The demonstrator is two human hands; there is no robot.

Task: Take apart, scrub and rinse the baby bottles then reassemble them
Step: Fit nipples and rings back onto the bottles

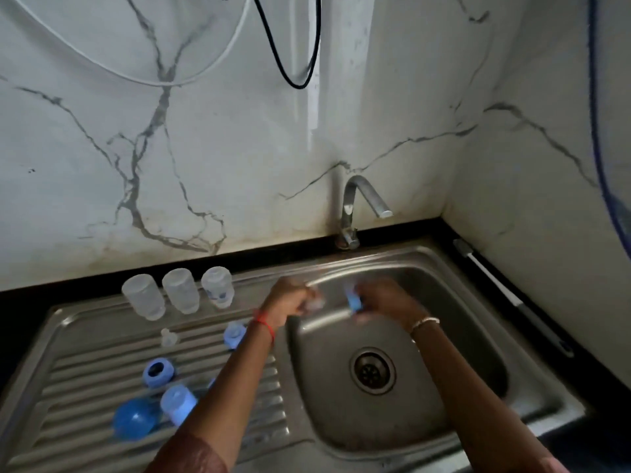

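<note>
Three clear bottle bodies [180,291] stand upside down in a row at the back of the steel drainboard [85,363]. Blue bottle parts lie on its ribs: a ring [157,371], a collar [235,334], a capped piece [177,404], a round dome cap [134,419], and a small clear teat [168,337]. Over the back of the sink basin [392,421], my left hand [290,302] is curled round a small clear piece that is blurred. My right hand [386,300] grips a blue bottle part [353,299]. The two hands are close together.
A chrome tap [355,209] stands behind the basin, with no water visibly running. The drain [372,370] is open in the basin floor. A long brush [512,295] lies on the black counter along the right wall. Cables hang on the marble wall above.
</note>
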